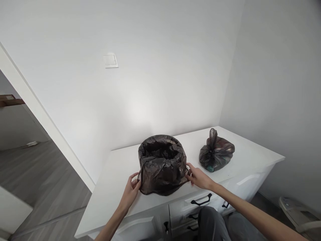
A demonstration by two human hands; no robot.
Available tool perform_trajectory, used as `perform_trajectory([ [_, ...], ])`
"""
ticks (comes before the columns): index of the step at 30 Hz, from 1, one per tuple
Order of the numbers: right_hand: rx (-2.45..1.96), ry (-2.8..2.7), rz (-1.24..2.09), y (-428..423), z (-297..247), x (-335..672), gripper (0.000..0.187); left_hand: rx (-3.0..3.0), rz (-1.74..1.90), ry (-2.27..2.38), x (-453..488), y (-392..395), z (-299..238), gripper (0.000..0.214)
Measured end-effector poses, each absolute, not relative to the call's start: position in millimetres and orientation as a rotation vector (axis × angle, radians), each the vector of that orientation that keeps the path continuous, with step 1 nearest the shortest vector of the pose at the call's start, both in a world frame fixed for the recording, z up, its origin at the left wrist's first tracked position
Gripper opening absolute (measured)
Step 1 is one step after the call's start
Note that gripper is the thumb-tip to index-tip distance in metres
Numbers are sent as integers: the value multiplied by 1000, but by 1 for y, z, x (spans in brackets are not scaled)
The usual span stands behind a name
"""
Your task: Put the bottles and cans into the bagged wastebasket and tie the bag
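Observation:
A round bin lined with a black, see-through garbage bag [163, 167] stands on the white cabinet top [120, 164]. The bag's edge is folded down over the outside of the rim, and its mouth gapes upward. At the left side, my left hand [131, 189] pinches the hanging edge of the bag. My right hand [198, 175] grips the same edge on the right side. Most of the bin is hidden under the plastic. To the right lies a knotted black garbage bag [217, 152] with contents showing faintly through, apart from both hands.
A white wall with a light switch [110, 60] rises behind the cabinet. Below the top are drawers with black handles [202, 200]. A doorway frame [47, 117] stands at the left, and a pale plastic object [298, 212] sits on the floor at lower right.

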State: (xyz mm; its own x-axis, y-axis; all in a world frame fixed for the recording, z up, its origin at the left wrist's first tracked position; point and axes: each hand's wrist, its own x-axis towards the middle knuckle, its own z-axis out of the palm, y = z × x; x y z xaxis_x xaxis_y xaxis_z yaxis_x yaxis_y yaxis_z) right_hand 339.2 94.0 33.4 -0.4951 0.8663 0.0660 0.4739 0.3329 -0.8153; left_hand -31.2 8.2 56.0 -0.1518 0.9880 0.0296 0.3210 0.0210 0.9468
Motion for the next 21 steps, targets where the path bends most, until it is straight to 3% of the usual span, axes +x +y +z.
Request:
perform_trajectory([
  [4, -1263, -2088, 806, 88, 57, 345, 47, 1494, 1196, 1772, -47, 10, 40, 72],
  [10, -1112, -1819, 379, 45, 160, 357, 43, 1495, 1196, 1846, -77, -5, 33, 59],
  [16, -783, -2263, 568, 7, 223, 325, 46, 1533, 1198, 1884, -84, -17, 51, 50],
  [21, -729, -2476, 807, 49, 250, 280, 48, 1577, 1198, 1838, -82, -24, 55, 42],
])
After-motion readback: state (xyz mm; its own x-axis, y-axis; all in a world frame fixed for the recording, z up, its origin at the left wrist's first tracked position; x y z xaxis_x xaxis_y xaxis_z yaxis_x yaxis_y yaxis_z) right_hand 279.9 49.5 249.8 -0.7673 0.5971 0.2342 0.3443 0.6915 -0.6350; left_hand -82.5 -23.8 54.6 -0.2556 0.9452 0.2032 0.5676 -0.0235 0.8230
